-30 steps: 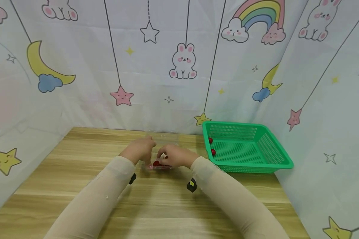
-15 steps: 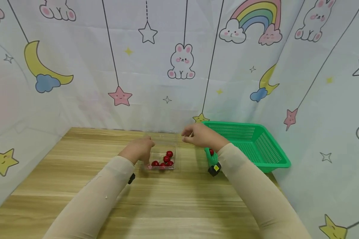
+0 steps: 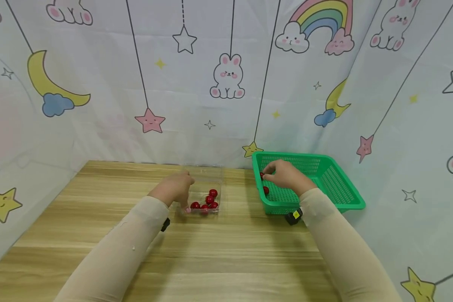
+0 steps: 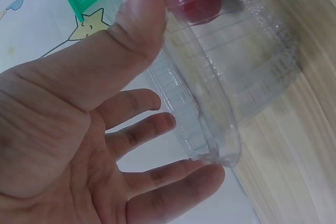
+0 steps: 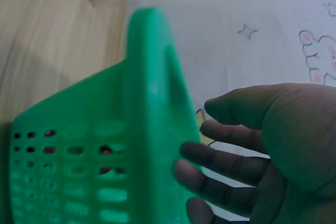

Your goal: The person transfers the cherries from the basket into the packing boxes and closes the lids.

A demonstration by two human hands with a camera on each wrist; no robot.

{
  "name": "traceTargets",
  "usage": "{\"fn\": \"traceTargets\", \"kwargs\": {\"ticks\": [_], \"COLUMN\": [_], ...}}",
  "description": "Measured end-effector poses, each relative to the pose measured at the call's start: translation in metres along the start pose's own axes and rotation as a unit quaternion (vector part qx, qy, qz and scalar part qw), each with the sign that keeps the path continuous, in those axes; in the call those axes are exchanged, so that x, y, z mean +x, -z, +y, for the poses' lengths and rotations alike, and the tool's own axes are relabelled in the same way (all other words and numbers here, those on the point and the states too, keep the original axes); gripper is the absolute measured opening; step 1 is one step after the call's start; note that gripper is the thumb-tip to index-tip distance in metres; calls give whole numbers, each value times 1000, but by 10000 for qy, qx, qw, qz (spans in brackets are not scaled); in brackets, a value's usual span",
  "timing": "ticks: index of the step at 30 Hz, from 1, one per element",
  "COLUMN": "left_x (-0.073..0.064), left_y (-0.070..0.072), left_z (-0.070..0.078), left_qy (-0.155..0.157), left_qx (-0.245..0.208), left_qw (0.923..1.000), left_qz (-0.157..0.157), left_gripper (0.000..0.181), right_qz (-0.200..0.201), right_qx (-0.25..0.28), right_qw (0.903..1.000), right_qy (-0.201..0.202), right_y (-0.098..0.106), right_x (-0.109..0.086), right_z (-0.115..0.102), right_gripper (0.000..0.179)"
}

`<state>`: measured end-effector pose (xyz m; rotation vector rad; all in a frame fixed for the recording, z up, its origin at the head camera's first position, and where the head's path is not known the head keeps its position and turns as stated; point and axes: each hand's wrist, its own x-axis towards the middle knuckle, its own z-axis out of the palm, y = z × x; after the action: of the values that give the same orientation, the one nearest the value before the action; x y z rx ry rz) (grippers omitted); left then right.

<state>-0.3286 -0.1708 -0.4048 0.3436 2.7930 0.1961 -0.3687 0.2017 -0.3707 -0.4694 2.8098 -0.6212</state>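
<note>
My left hand grips the left side of a clear plastic box. In the left wrist view, its thumb lies over the box wall, and the fingertips touch the rim of the clear box. Several glossy red cherries lie at the box's near right; one cherry shows through the plastic. My right hand is over the left end of a green basket, close to a cherry. Its fingers are loosely bent, with nothing visible between them in the right wrist view. Another cherry sits nearer in the basket.
Both containers stand on a wood-grain table, the basket to the right of the box. A white printed curtain hangs behind the table and along its sides. The basket's raised rim stands beside my right fingers.
My right hand has left the clear box and travelled right into the left end of the basket. The cherries in the box have come into view. My left hand stays at the box.
</note>
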Motion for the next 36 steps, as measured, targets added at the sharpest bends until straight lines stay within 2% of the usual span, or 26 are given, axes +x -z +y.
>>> {"fn": "traceTargets", "kwargs": {"ticks": [8,12,15,23,28,32,36], "left_x": [0,-2,-3,-6,-8,-8,-5], "left_y": [2,2,2,2,3,3,0], "left_z": [0,0,1,3,4,4,-1], "left_qy": [-9,21,26,-12,-2,14,24], "left_qx": [61,71,69,113,100,52,121], "left_qw": [10000,10000,10000,9999,9999,10000,9999], "left_qz": [5,25,55,76,90,81,32], "left_gripper": [111,111,109,108,107,107,108], "right_qz": [-606,-1019,-1166,-948,-972,-986,-798], "right_qx": [-373,-562,-619,-503,-559,-606,-567], "right_qw": [9975,9932,9913,9941,9934,9930,9949], "right_qy": [-58,15,21,145,252,233,232], "right_y": [-24,-31,-35,-40,-41,-43,-44], "right_x": [11,12,12,16,16,17,19], "right_z": [33,38,38,40,40,40,36], "right_gripper": [46,54,55,49,46,40,32]}}
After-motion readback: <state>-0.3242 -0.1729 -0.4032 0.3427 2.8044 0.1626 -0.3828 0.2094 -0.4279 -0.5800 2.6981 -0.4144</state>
